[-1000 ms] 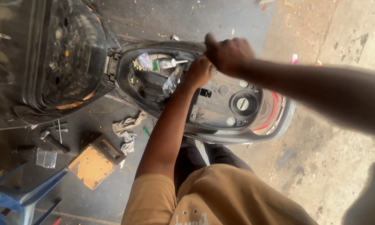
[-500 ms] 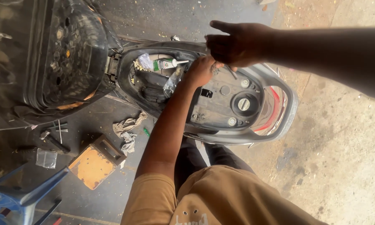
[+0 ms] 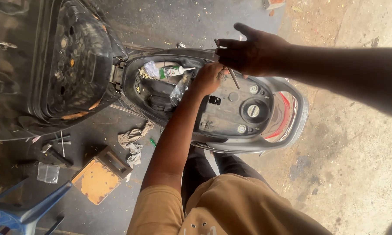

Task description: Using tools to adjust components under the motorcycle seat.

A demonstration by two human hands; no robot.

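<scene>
A scooter stands below me with its seat tipped up to the left. That leaves the under-seat storage tub and the grey panel with the fuel cap uncovered. My left hand reaches down to the tub's right rim with curled fingers; what it holds is hidden. My right hand hovers just above it, pinching a thin metal rod that slants down beside my left hand. A green-and-white tube and a clear plastic bag lie in the tub.
On the dark floor at left lie a crumpled rag, an orange-topped box, loose tools and a small clear container. A blue plastic chair stands at the lower left. Bare stained concrete stretches to the right.
My right hand has come down and left until it is just over my left hand, and the thin rod in it now shows. My left hand stays at the tub's rim.
</scene>
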